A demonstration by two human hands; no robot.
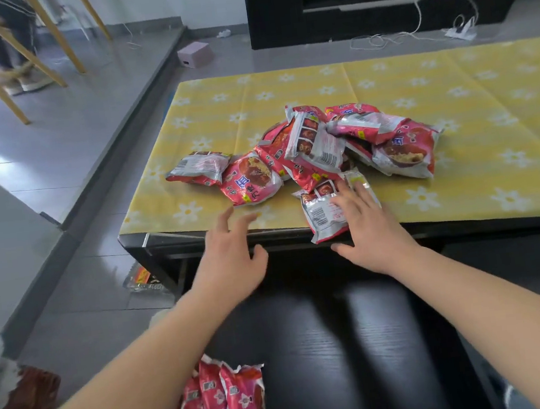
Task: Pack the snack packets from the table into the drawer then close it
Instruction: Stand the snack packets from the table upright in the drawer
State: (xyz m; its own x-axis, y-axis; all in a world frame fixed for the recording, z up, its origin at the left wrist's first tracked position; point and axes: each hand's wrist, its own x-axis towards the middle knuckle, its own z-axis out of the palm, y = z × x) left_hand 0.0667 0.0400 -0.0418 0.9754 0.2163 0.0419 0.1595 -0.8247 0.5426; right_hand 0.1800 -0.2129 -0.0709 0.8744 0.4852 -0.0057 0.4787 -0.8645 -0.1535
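Several pink and silver snack packets (318,141) lie in a heap on the yellow flowered table (450,89). One packet (322,213) hangs over the table's front edge, and my right hand (370,226) rests flat on it, fingers spread. My left hand (232,257) hovers open at the table's front edge, just below a round-print packet (250,178), holding nothing. The black drawer (343,330) is pulled out under my arms. Three packets (218,408) stand on edge in its near left corner.
A flattened packet (142,279) lies on the floor by the table's left leg. Wooden chair legs (10,65) and a person's shoes are at the far left. A pink box (195,54), a black TV cabinet (373,1) and white cables lie beyond the table.
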